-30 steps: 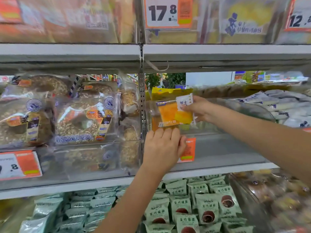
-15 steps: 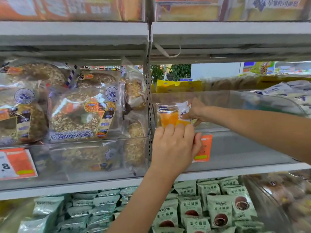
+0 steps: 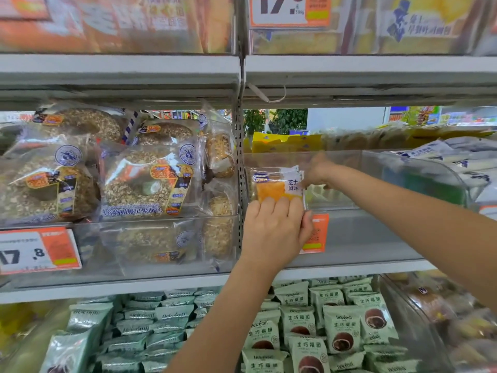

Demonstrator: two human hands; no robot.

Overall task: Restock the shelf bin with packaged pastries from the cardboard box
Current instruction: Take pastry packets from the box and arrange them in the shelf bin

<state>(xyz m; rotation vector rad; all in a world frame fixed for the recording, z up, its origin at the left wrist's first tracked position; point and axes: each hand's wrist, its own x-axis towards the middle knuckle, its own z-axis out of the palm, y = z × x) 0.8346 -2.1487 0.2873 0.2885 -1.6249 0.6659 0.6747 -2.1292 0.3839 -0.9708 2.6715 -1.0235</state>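
The pastry packet (image 3: 278,184) stands upright at the left end of the clear shelf bin (image 3: 376,181). The left hand (image 3: 274,230) steadies it, fingers curled over the front wall; the blurred right hand (image 3: 320,170) seems to pinch its corner. Best seat it flush against the left wall before letting go.

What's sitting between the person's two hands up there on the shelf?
In the head view, a packaged pastry with an orange cake showing stands between them: the left hand holds its bottom, the blurred right hand is at its right edge.
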